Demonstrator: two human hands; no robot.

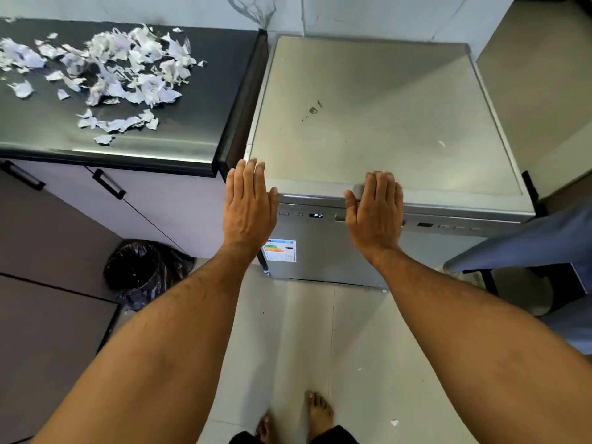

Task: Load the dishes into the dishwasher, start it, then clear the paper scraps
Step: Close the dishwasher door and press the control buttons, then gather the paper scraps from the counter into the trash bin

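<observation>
1. Pale tiled floor (288, 331), marbled white wall (368, 17) behind, dark glossy countertop (179, 123) at left with rounded front edge.
2. Dishwasher (368, 123) standing just beside the countertop: brushed grey metal, flat square top with a small dark smudge, door closed, display (317, 215) reading P2, coloured energy label (279, 250) on the door front.
3. Left hand (248, 206) flat, fingers straight and together, holding nothing, fingertips over the dishwasher's front left corner.
4. Right hand (374, 213) flat, fingers straight, laid over the top front edge of the dishwasher and covering part of the control strip; gripping nothing.
5. Paper scraps (105, 72) heaped on the countertop: white, torn, crumpled, irregular pieces, a few strays toward the front edge; one scrap also lying on the floor.
6. Bin (144, 270) on the floor below the cabinets, round, lined with a wrinkled black plastic bag; contents impossible to make out.
7. Pale cabinet doors with black bar handles (109, 184).
8. Bare feet (317, 411) at bottom.
</observation>
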